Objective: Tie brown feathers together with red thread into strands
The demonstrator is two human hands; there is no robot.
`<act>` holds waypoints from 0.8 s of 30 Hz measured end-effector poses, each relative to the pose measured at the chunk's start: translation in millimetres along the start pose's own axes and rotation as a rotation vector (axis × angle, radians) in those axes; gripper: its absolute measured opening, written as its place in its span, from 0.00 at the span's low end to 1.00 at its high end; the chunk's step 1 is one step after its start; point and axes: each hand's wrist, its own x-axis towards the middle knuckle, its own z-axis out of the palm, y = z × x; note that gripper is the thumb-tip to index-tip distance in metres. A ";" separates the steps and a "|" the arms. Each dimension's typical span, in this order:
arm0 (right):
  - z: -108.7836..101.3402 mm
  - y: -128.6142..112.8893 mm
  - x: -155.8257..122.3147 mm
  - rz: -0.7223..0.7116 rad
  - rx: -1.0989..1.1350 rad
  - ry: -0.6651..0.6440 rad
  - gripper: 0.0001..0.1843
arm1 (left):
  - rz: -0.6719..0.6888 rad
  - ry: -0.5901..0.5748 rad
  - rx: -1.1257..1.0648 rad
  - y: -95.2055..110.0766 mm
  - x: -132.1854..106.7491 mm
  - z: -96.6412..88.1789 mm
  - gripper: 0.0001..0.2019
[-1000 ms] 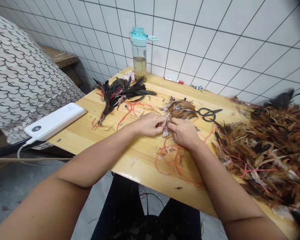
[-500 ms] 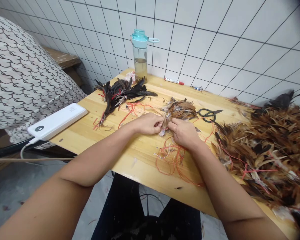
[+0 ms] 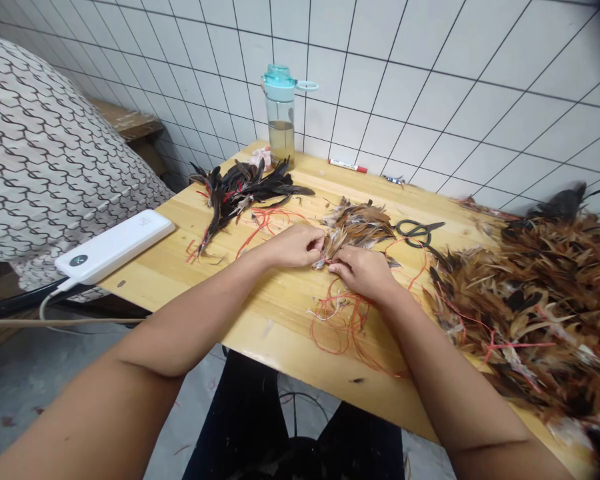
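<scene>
A small bundle of brown feathers (image 3: 336,241) lies on the wooden table, its pale quill ends toward me and red string (image 3: 326,260) around them. On the left side of the quills, my left hand (image 3: 297,245) is closed in a pinch, apparently on the string. My right hand (image 3: 367,272) is closed on the other side, thumb and forefinger at the string by the quill ends. Its fingers partly cover the bundle. Just behind lies a larger pile of brown feathers (image 3: 367,221). Loose red string (image 3: 350,327) is tangled in front of my right hand.
Black scissors (image 3: 415,232) lie right of the brown pile. A big heap of brown feathers (image 3: 555,293) covers the table's right side. Black feathers (image 3: 240,190), a water bottle (image 3: 281,127) and a marker (image 3: 347,165) lie or stand farther back. A white power bank (image 3: 115,247) sits at the left edge.
My right hand has turned and shifted slightly left and down, its fingertips now nearer the quill ends. The small bundle's feathers show more between my hands. My left hand has barely moved.
</scene>
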 end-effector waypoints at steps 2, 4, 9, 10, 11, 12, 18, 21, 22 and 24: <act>0.3 -1.0 0.2 -0.021 -0.014 -0.007 0.16 | 0.005 0.007 -0.005 2.5 -0.1 -0.4 0.02; 0.4 -2.5 0.6 -0.041 -0.052 -0.019 0.17 | 0.007 0.004 -0.014 4.8 -0.2 -1.0 0.02; 0.5 -6.7 2.3 -0.020 -0.225 -0.056 0.15 | 0.029 -0.006 -0.008 6.5 0.2 0.0 0.02; 0.2 -7.3 2.6 -0.025 -0.254 -0.059 0.15 | 0.034 -0.006 0.002 6.2 0.3 0.6 0.02; -0.1 -7.8 2.9 -0.036 -0.277 -0.061 0.15 | 0.036 -0.004 0.010 5.7 0.4 1.1 0.02; -0.6 -8.1 3.1 -0.050 -0.293 -0.062 0.15 | 0.037 0.003 0.017 5.0 0.4 1.6 0.02; -3.3 -9.6 3.4 -0.069 -0.320 -0.081 0.17 | 0.026 0.042 0.071 1.7 -0.6 1.5 0.02; -3.0 -10.1 3.5 -0.068 -0.316 -0.086 0.17 | 0.005 0.038 0.109 2.5 -1.2 2.2 0.02; -2.7 -10.1 3.5 -0.069 -0.314 -0.086 0.16 | 0.000 0.040 0.118 3.0 -1.3 2.7 0.02; -2.1 -9.8 3.4 -0.068 -0.313 -0.084 0.16 | -0.008 0.050 0.129 3.6 -1.4 3.4 0.02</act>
